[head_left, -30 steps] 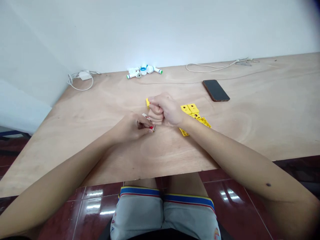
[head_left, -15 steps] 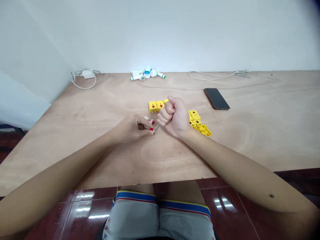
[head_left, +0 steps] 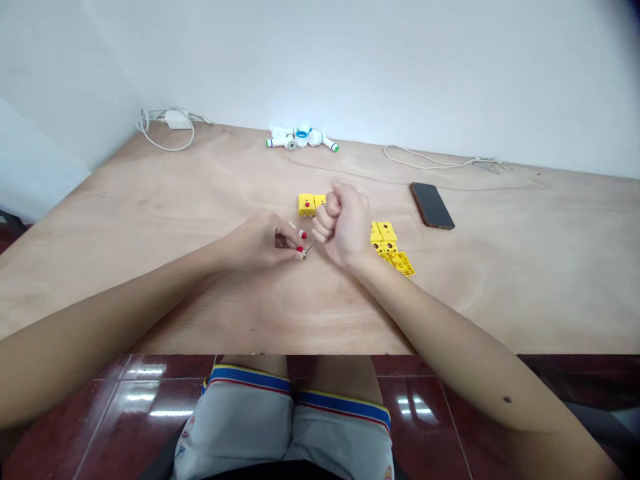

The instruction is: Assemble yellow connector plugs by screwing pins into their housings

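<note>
My left hand (head_left: 265,241) pinches a small white-and-red plug part (head_left: 302,252) between thumb and fingertips, just over the wooden table. My right hand (head_left: 345,220) is closed in a fist around a screwdriver (head_left: 311,245); only its thin metal shaft shows, its tip meeting the small part, and the handle is hidden in the fist. Another red-and-white piece (head_left: 302,234) lies just behind my left fingertips. Yellow plugs (head_left: 307,205) with metal pins and red dots stand beyond my hands, partly covered by the right one. Several yellow casing pieces (head_left: 386,232) lie right of my right wrist.
A dark phone (head_left: 432,206) lies at the right. Along the wall are a white charger with its cable (head_left: 177,120), white tubular parts with green and blue ends (head_left: 302,137), and a thin white cable (head_left: 430,160). The table's front edge (head_left: 300,353) is above my lap.
The camera view has tilted and shifted slightly. Both hands keep their grips, and the screwdriver tip stays at the small part.
</note>
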Demonstrator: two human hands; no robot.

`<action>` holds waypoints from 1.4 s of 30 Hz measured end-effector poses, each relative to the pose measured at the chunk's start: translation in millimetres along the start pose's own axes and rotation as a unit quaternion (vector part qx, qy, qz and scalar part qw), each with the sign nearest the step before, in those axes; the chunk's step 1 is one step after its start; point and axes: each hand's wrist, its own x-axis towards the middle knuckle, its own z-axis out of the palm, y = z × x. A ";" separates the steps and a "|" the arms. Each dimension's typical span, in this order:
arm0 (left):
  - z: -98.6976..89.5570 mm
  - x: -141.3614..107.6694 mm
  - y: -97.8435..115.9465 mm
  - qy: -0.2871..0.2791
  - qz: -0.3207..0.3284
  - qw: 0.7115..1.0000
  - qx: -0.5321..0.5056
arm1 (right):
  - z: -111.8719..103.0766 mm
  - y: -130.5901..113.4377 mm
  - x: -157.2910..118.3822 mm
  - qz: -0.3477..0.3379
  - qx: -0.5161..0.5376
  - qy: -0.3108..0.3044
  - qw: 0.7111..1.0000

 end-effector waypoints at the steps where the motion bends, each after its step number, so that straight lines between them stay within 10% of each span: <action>1: -0.7 0.2 -0.9 -0.008 -0.001 1.000 0.004 | -2.1 1.0 -1.5 -0.007 0.029 0.050 0.998; 7: -3.3 0.4 -0.2 -0.044 -0.023 0.999 0.002 | -13.1 7.1 -5.7 0.024 0.121 0.169 0.978; 15: -4.7 -1.1 1.7 -0.065 0.012 0.997 0.034 | -24.6 -27.5 1.0 0.025 0.063 0.010 0.998; 42: -6.8 -3.3 16.1 -0.103 0.095 0.988 0.068 | -24.6 -22.7 5.2 -0.002 0.040 0.027 0.999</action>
